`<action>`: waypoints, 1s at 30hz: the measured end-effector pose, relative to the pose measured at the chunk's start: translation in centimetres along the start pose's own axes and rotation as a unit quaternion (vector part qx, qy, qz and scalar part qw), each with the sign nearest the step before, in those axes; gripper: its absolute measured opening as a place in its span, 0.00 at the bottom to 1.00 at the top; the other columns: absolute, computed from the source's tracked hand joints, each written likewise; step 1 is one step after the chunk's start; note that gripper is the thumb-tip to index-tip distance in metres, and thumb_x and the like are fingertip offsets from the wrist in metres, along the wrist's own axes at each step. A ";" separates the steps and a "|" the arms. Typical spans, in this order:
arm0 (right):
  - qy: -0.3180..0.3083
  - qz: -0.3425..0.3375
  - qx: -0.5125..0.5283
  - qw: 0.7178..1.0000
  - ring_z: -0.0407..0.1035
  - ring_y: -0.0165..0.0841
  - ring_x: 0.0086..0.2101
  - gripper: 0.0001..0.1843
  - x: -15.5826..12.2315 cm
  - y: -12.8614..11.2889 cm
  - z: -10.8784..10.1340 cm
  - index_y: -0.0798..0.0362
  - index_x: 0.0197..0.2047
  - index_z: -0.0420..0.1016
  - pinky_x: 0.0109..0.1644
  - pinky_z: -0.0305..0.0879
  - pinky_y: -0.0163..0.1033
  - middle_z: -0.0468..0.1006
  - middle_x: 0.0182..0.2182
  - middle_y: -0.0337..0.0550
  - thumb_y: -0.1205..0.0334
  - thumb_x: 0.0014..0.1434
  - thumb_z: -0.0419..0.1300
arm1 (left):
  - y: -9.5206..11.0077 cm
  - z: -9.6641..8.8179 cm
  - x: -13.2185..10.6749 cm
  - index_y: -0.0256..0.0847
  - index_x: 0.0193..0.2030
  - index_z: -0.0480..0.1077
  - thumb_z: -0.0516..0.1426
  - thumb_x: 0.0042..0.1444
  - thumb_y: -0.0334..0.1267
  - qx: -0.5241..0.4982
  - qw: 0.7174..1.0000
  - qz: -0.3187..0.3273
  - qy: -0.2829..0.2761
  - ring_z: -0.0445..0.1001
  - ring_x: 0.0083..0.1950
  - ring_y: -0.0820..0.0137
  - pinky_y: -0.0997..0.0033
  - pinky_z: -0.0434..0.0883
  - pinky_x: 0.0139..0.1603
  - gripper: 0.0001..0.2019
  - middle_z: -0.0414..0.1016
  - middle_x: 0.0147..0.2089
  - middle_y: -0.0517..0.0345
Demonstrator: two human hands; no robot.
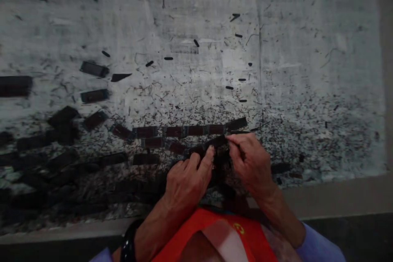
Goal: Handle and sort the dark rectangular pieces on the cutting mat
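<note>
A dark, flat rectangular piece (216, 142) lies between my two hands, tilted up slightly to the right. My left hand (188, 178) is closed on it from the near side, its index fingertip pressed on the piece and the other fingers curled. At the right end, the thumb and index finger of my right hand (252, 163) pinch together on the piece's edge. A thin dark strip (241, 132) shows just beyond those fingers. Similar pieces with brownish faces (196, 130) form two uneven rows right behind and to the left of my hands.
Dark pieces are heaped (61, 168) along the left and near part of the whitish worktable (307, 49). Threadlike scraps (307, 131) cover the near half. Small dark oval bits (168, 58) and a few loose pieces (94, 68) lie farther back. The table's near edge (337, 194) runs below my hands.
</note>
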State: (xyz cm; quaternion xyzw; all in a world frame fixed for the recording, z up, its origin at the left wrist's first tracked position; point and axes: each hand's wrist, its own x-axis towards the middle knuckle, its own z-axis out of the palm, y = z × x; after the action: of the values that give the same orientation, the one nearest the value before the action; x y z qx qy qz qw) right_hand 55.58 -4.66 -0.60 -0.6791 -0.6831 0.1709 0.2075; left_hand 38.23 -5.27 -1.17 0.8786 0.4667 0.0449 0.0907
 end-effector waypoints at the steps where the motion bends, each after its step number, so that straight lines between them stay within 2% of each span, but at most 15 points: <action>1: -0.011 -0.027 -0.006 1.000 0.70 0.33 0.39 0.12 -0.3 0.1 -0.1 0.54 0.44 0.72 0.44 0.66 0.37 0.74 0.37 0.46 0.70 0.60 0.51 | 0.0 0.0 0.0 0.43 0.57 0.66 0.54 0.59 0.38 0.000 1.000 -0.001 -0.002 0.67 0.23 0.71 0.67 0.58 0.26 0.18 0.68 0.27 0.63; 5: -0.071 -0.100 -0.072 0.990 0.68 0.36 0.45 0.18 -1.6 -0.1 0.0 0.54 0.53 0.70 0.48 0.65 0.40 0.73 0.50 0.49 0.71 0.60 0.51 | 0.2 0.0 0.0 0.43 0.58 0.64 0.53 0.60 0.37 -0.003 1.000 -0.004 -0.015 0.68 0.24 0.71 0.67 0.60 0.26 0.19 0.69 0.28 0.62; 9: -0.115 -0.094 -0.168 0.975 0.67 0.38 0.40 0.22 -2.2 -0.9 0.1 0.53 0.57 0.66 0.44 0.64 0.44 0.71 0.55 0.45 0.70 0.60 0.51 | 0.2 -0.1 0.0 0.43 0.58 0.64 0.52 0.61 0.38 -0.005 1.000 -0.010 -0.025 0.69 0.25 0.71 0.68 0.60 0.26 0.18 0.69 0.30 0.61; 13: -0.133 -0.097 -0.205 0.965 0.65 0.39 0.37 0.23 -2.2 -1.6 -0.1 0.53 0.59 0.65 0.38 0.62 0.46 0.69 0.57 0.45 0.70 0.60 0.51 | 0.0 -0.2 -0.2 0.44 0.58 0.64 0.52 0.61 0.37 -0.019 0.999 -0.002 -0.034 0.68 0.25 0.70 0.68 0.61 0.26 0.18 0.70 0.31 0.61; 17: -0.143 -0.088 -0.191 0.967 0.67 0.40 0.36 0.23 -2.0 -2.1 -0.3 0.50 0.58 0.66 0.36 0.62 0.46 0.70 0.56 0.48 0.70 0.60 0.52 | -0.3 -0.4 -0.8 0.43 0.56 0.65 0.52 0.60 0.34 -0.042 0.999 0.011 -0.027 0.68 0.26 0.69 0.67 0.62 0.28 0.17 0.71 0.31 0.62; 21: -0.132 -0.060 -0.142 0.979 0.69 0.41 0.43 0.20 -2.0 -2.4 -0.2 0.49 0.54 0.70 0.44 0.66 0.45 0.70 0.55 0.49 0.69 0.60 0.52 | -0.6 -0.5 -1.5 0.44 0.55 0.65 0.52 0.61 0.33 -0.057 0.998 0.018 -0.014 0.68 0.27 0.70 0.69 0.63 0.29 0.16 0.71 0.31 0.63; 25: -0.090 -0.030 -0.067 0.993 0.68 0.37 0.49 0.18 -2.5 -2.1 0.3 0.53 0.52 0.71 0.50 0.67 0.42 0.69 0.56 0.49 0.71 0.60 0.50 | -0.9 -0.6 -2.0 0.44 0.55 0.65 0.51 0.61 0.33 -0.069 0.997 0.022 0.003 0.67 0.27 0.70 0.69 0.63 0.29 0.15 0.71 0.30 0.63; 30: -0.030 -0.003 0.002 1.000 0.68 0.35 0.50 0.16 -2.5 -1.7 0.3 0.54 0.50 0.71 0.54 0.65 0.42 0.73 0.51 0.49 0.70 0.62 0.48 | -1.1 -0.7 -2.0 0.43 0.54 0.66 0.50 0.62 0.33 -0.087 0.996 0.011 0.011 0.67 0.26 0.70 0.69 0.63 0.29 0.14 0.71 0.30 0.61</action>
State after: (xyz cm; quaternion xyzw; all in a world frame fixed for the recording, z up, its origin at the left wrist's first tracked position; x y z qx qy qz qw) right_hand 53.90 -7.18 -0.12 -0.6713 -0.6904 0.1921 0.1892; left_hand 36.09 -6.17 -0.67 0.8721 0.4519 0.0963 0.1615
